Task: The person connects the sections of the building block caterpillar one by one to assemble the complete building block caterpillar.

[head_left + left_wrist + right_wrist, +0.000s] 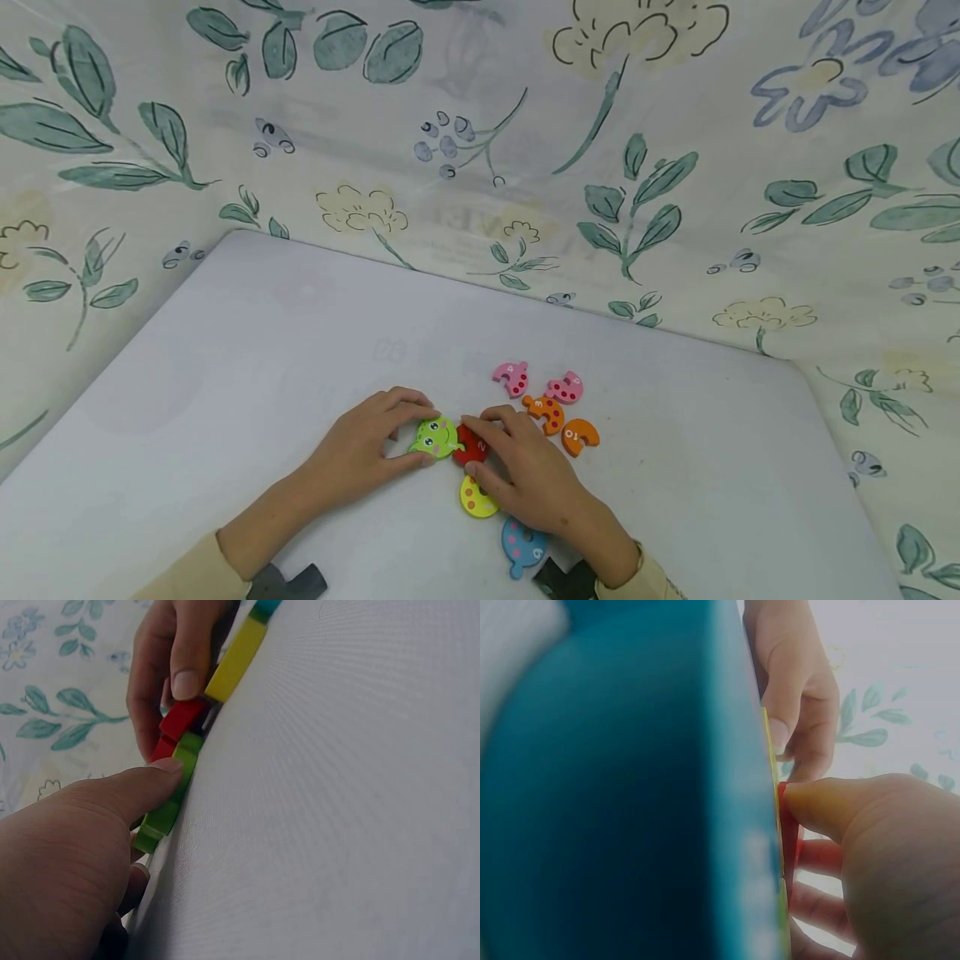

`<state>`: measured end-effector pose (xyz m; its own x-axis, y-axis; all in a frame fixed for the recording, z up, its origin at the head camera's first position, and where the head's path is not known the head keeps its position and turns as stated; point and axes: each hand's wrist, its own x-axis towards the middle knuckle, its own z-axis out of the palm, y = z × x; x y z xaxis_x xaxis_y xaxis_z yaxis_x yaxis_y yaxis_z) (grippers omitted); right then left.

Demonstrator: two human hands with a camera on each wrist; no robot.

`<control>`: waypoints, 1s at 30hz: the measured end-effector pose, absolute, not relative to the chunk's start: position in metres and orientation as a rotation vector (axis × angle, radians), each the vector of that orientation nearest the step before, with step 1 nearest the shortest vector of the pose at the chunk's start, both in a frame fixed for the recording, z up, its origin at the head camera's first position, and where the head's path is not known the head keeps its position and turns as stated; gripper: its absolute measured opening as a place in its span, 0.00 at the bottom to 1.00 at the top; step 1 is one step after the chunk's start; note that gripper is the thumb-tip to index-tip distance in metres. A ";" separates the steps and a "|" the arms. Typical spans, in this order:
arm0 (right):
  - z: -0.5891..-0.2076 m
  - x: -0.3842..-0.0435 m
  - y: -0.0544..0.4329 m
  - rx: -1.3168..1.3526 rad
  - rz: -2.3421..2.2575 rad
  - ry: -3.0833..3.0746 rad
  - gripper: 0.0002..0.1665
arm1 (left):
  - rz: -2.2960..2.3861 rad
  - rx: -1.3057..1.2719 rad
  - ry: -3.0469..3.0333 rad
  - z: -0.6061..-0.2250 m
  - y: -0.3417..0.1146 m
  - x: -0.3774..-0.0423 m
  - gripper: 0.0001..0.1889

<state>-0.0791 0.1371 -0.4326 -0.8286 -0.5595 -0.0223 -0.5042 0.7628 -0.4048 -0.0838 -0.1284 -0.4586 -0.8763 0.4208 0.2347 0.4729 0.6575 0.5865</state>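
My left hand (367,446) pinches a green puzzle piece (435,438) with a smiling cartoon face between thumb and fingers. Beside it, my right hand (528,471) grips a red puzzle piece (469,447) marked with a number, partly covered by the fingers. The green and red pieces meet edge to edge in the head view. In the left wrist view the green piece (172,802) lies low against the white surface, under the left thumb. A yellow spotted piece (477,497) sits just below the red one, close to the right thumb.
A blue piece (524,543) with pink spots lies nearer, by the right wrist. Beyond the right hand are two pink pieces (513,379) and two orange pieces (580,436). Everything rests on a white tabletop (300,333); flowered cloth (480,225) hangs behind its far edge.
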 end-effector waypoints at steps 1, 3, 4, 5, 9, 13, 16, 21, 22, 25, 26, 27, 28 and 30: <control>-0.433 -0.079 0.137 -0.854 -0.584 2.815 0.34 | -1.022 -0.753 -2.786 -0.459 -0.128 -0.084 0.28; -0.433 -0.079 0.137 -0.853 -0.584 2.815 0.34 | -1.024 -0.755 -2.781 -0.459 -0.128 -0.084 0.28; -0.433 -0.079 0.137 -0.853 -0.584 2.815 0.34 | -1.024 -0.756 -2.779 -0.459 -0.128 -0.084 0.27; -0.433 -0.079 0.137 -0.853 -0.584 2.815 0.34 | -1.024 -0.756 -2.777 -0.459 -0.128 -0.084 0.27; -0.433 -0.079 0.138 -0.854 -0.588 2.816 0.34 | -1.021 -0.756 -2.777 -0.459 -0.128 -0.083 0.27; -0.433 -0.079 0.137 -0.854 -0.581 2.817 0.34 | -1.023 -0.750 -2.780 -0.459 -0.128 -0.083 0.27; -0.433 -0.079 0.137 -0.851 -0.575 2.816 0.35 | -1.019 -0.747 -2.782 -0.458 -0.128 -0.083 0.27; -0.434 -0.079 0.137 -0.855 -0.581 2.814 0.35 | -1.011 -0.750 -2.784 -0.458 -0.128 -0.083 0.27; -0.434 -0.079 0.137 -0.856 -0.582 2.815 0.35 | -1.012 -0.751 -2.785 -0.458 -0.128 -0.083 0.28; -0.434 -0.079 0.137 -0.854 -0.582 2.818 0.35 | -1.013 -0.753 -2.784 -0.458 -0.128 -0.084 0.28; -0.434 -0.079 0.137 -0.853 -0.581 2.818 0.35 | -1.012 -0.753 -2.784 -0.458 -0.128 -0.084 0.28; -0.434 -0.079 0.137 -0.853 -0.581 2.819 0.35 | -1.012 -0.753 -2.783 -0.458 -0.128 -0.084 0.28; -0.434 -0.079 0.137 -0.852 -0.580 2.819 0.35 | -1.012 -0.754 -2.781 -0.458 -0.128 -0.084 0.28; -0.434 -0.079 0.137 -0.852 -0.582 2.818 0.35 | -1.012 -0.757 -2.778 -0.458 -0.128 -0.084 0.28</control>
